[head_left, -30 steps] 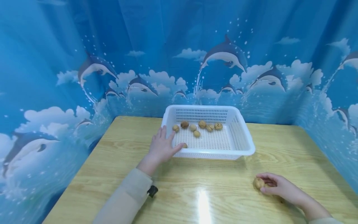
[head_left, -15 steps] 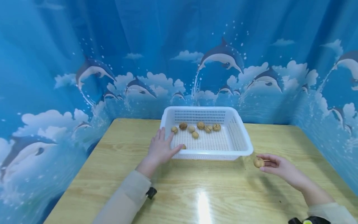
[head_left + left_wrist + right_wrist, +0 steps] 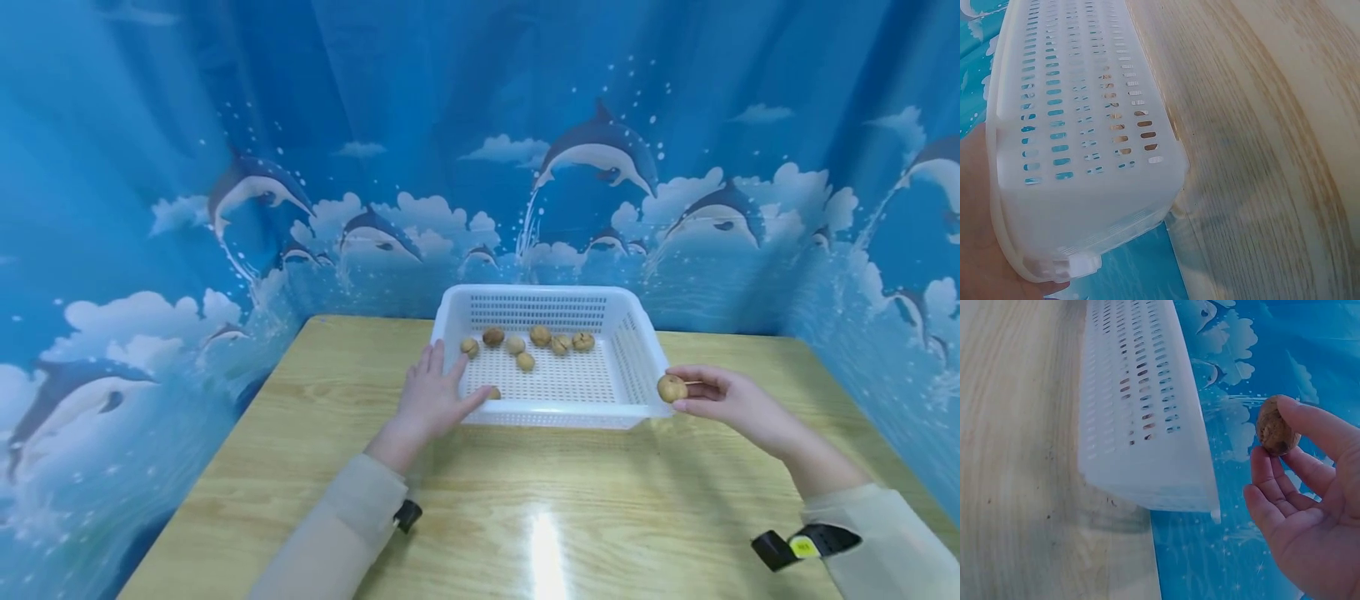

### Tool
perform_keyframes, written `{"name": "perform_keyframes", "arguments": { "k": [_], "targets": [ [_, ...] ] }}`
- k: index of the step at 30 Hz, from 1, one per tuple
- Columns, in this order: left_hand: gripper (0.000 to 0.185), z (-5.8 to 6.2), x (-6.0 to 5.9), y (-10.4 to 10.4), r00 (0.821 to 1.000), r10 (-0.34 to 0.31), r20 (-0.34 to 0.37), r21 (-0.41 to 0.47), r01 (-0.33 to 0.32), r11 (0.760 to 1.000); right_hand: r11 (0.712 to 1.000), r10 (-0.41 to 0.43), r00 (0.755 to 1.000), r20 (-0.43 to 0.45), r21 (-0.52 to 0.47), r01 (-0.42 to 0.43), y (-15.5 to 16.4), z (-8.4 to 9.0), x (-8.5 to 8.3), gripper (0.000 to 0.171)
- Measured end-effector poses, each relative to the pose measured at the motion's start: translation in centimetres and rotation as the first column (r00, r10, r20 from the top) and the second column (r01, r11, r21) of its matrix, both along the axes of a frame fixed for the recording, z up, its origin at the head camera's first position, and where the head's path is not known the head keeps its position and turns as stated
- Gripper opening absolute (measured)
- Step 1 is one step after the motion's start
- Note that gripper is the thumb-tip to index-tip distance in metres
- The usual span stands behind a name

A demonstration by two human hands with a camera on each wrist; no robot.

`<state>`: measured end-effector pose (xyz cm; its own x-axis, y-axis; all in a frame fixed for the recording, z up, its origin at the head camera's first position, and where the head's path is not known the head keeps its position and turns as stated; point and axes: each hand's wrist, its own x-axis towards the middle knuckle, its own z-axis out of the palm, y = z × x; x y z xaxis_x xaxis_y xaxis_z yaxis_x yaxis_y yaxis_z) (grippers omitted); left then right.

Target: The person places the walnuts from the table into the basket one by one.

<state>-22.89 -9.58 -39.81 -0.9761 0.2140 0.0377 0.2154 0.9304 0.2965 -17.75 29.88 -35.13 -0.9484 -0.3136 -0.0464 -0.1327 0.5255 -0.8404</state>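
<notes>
My right hand (image 3: pixel 738 407) pinches a walnut (image 3: pixel 671 388) between thumb and fingertips at the right end of a white plastic basket (image 3: pixel 570 409). In the right wrist view, this walnut (image 3: pixel 1275 427) sits above the level of the basket's rim, outside its wall. At the basket's front left corner, my left hand (image 3: pixel 431 400) rests on the rim with fingers spread. The left wrist view shows part of that hand (image 3: pixel 975 219) against the rim (image 3: pixel 994 144). Several walnuts lie inside, mostly toward the back, among them a darker one (image 3: pixel 492 336); another (image 3: pixel 494 393) is partly hidden by the front rim.
The basket stands on a wooden table (image 3: pixel 480 517) near its back edge. A blue dolphin-print curtain (image 3: pixel 450 125) encloses the back and both sides. Small dark specks (image 3: pixel 1049 517) lie on the tabletop in the right wrist view.
My right hand has lifted the walnut from the table and carried it forward and left to the basket's right end. The left hand has stayed on the rim.
</notes>
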Motion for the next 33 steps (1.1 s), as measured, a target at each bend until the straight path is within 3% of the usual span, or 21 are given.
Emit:
{"name": "perform_keyframes", "arguments": {
  "k": [11,33],
  "targets": [
    [0.079,-0.2,-0.1,0.0,1.0,0.008,0.008,0.005,-0.008,1.0,0.997,-0.016,0.999,0.049,0.077,0.012,-2.9,1.4,-3.3,0.072],
    [0.081,0.1,0.0,0.2,1.0,0.009,0.004,-0.029,-0.009,1.0,0.989,0.026,1.0,-0.006,0.146,-0.024,-6.5,2.4,-9.7,0.064]
  ]
}}
